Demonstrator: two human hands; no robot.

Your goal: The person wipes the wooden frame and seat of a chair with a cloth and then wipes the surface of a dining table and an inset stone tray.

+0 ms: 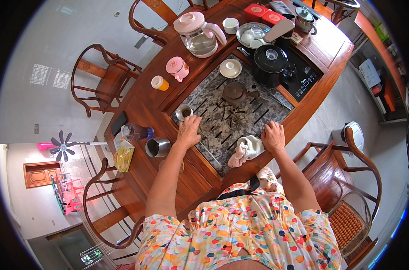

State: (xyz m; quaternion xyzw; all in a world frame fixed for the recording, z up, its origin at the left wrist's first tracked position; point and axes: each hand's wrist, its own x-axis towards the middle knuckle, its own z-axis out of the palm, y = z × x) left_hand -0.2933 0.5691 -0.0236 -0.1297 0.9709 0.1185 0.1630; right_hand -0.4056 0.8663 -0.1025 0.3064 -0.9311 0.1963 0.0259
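Note:
My left hand (190,131) is at the left edge of the stone tea tray (209,135), its fingertips close to a small pale cup (184,112); whether they touch it, I cannot tell. Along the tray's right edge rests my right hand (273,136), fingers bent, just beside a crumpled white and pink cloth (246,150). A brown clay teapot (235,94) with a side handle stands on the tray, behind dark scraps that look like tea leaves (234,113). Farther back sits a white lidded bowl (230,68). Metal tongs (275,97) lie right of the teapot.
A black kettle (270,64) stands beside the induction hob (304,76). Left of the tray are a glass pitcher (201,38), a pink lidded mug (177,68), an orange jar (160,83), a metal cup (158,147) and a bottle (136,132). Wooden chairs (106,79) surround the table.

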